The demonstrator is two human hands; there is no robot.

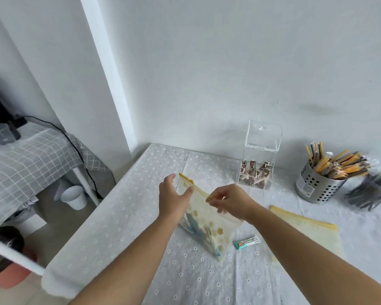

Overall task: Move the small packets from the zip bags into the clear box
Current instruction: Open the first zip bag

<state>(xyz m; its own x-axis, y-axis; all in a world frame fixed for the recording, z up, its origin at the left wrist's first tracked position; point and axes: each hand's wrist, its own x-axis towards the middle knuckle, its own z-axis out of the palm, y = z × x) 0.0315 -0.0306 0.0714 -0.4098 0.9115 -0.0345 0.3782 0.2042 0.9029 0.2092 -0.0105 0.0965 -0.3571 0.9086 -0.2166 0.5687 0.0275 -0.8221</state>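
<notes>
**A:** What are the hands doing?

**B:** Both are holding a bag [209, 225] tilted above the surface [119, 216]. The left hand [174, 197] is steadying the top corner, thumb on the front and fingers spread behind. The right hand [229, 201] is pinching the yellow zip strip with curled fingertips, apparently working the mouth open.

**A:** And the packets?

**B:** The blue and yellow packets [196, 230] are lying in the bag's low end, likely because of the tilt. A loose packet [246, 241] is lying on the surface just beside it.

**A:** Where are they going?

**B:** The box [256, 164] is standing near the wall, well apart, its lid raised for loading and brown packets already inside. The flat bags [306, 225] are lying to the right, seemingly emptied.
</notes>
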